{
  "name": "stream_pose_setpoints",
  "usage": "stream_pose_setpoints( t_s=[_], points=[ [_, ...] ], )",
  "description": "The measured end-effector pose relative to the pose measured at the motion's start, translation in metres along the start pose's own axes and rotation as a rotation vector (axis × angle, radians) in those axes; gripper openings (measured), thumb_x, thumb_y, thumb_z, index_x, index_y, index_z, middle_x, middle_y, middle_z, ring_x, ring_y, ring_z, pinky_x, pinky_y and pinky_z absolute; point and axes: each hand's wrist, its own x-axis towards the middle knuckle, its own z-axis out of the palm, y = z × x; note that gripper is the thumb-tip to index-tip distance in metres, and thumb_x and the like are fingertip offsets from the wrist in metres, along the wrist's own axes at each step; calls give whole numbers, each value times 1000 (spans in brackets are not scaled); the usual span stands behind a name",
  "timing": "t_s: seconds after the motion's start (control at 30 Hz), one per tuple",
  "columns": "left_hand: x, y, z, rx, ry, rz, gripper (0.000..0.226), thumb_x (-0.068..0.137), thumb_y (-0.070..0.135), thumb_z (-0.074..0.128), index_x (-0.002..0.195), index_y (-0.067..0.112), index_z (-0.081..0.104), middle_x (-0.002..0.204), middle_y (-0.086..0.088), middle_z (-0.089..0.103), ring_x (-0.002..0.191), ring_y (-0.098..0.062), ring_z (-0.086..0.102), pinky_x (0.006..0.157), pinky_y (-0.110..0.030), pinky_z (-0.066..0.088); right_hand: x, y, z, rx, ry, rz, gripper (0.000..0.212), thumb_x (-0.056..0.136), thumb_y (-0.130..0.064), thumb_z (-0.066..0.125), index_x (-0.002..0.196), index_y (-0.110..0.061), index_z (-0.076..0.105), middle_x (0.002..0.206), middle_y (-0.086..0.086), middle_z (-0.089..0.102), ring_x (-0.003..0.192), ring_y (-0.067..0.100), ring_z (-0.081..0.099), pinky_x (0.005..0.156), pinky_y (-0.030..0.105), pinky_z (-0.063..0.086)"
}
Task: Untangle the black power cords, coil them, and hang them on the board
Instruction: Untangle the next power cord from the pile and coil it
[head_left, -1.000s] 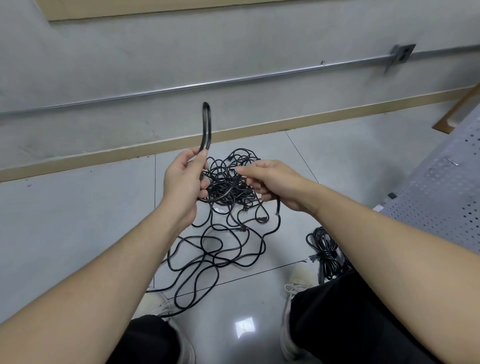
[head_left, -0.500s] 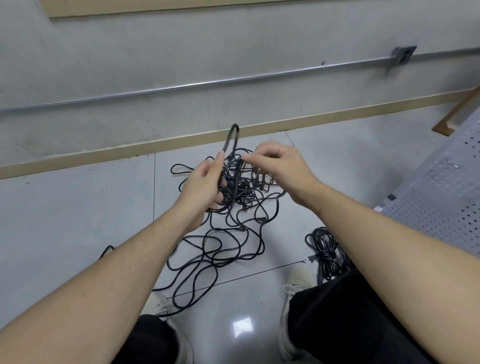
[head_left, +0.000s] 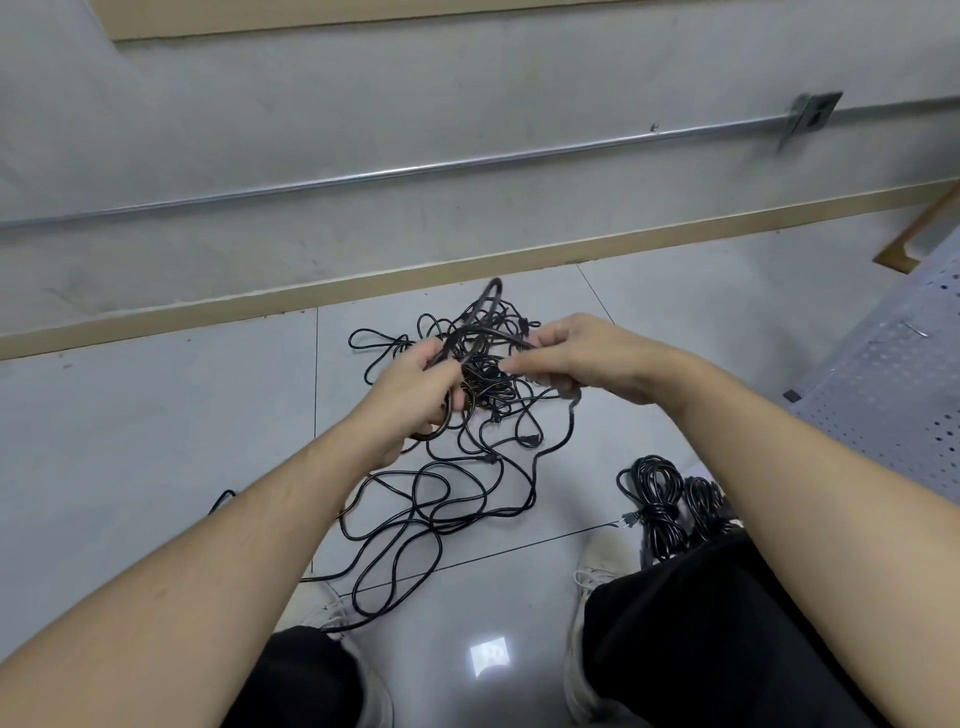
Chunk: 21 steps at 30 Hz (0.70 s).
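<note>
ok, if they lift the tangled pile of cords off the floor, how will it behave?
Probably floppy: the tangled cords lie in loose, sagging loops on the floor. Likely to snag and drag along together, since the strands held by the left hand and right hand cross many others. Unlikely to roll.

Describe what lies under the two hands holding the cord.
Under the left hand and right hand lies the tangled pile of black cords on the tiled floor. The hands cover the pile's upper middle.
</note>
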Motion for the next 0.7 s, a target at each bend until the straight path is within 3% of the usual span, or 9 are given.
stream_pose_setpoints(
  t_s=[0.1, 0.23, 0.3, 0.43, 0.5, 0.6, 0.7],
  points=[
    [4, 0, -7, -7, 9, 8, 15, 88, 8, 46, 80, 21, 44, 62, -1, 56, 43, -13, 27, 43, -20, 18, -6, 3, -6, 61, 121, -53, 34, 87, -38, 78, 66, -19, 60, 71, 3, 58, 66, 16, 51, 63, 30, 41],
    [-2, 8, 7, -56, -112, 45, 17, 92, 5, 44, 84, 20, 42, 59, -1, 53, 45, -16, 30, 44, -21, 20, -2, -3, -8, 489, 361, -166, 30, 90, -28, 76, 70, -21, 55, 97, -13, 70, 95, 11, 64, 86, 42, 58],
    [-5, 11, 17, -73, -160, 87, 20, 94, 3, 43, 84, 21, 42, 57, 0, 52, 46, -17, 33, 49, -28, 25, 1, -3, -9, 641, 373, -139, 30, 91, -30, 75, 75, -23, 50, 104, -8, 67, 106, 19, 67, 90, 50, 59],
    [-9, 11, 28, -60, -227, 144, 24, 93, 0, 43, 83, 21, 38, 57, -1, 52, 50, -20, 38, 52, -32, 30, 1, -7, -5, 784, 375, -156, 30, 97, -26, 68, 87, -20, 40, 78, 2, 68, 76, 27, 73, 67, 41, 63],
    [-10, 11, 29, -45, -237, 160, 25, 92, -2, 43, 83, 21, 37, 57, 0, 53, 56, -20, 41, 50, -27, 34, 3, -10, 1, 838, 415, -165, 32, 98, -24, 68, 92, -19, 36, 64, 0, 54, 56, 21, 66, 60, 38, 60],
    [-14, 9, 33, -19, -219, 198, 29, 93, -4, 46, 80, 21, 37, 64, 2, 53, 64, -15, 44, 56, -22, 36, 9, -15, 11, 904, 457, -91, 36, 97, -25, 71, 101, -19, 36, 59, -5, 39, 42, 9, 40, 44, 25, 40],
    [-14, 3, 34, -10, -175, 228, 25, 95, -4, 49, 81, 16, 43, 84, 4, 56, 75, -11, 52, 64, -15, 41, 11, -22, 15, 924, 412, -19, 31, 97, -24, 70, 90, -18, 41, 51, -10, 29, 41, 6, 22, 38, 18, 22]
  ],
)
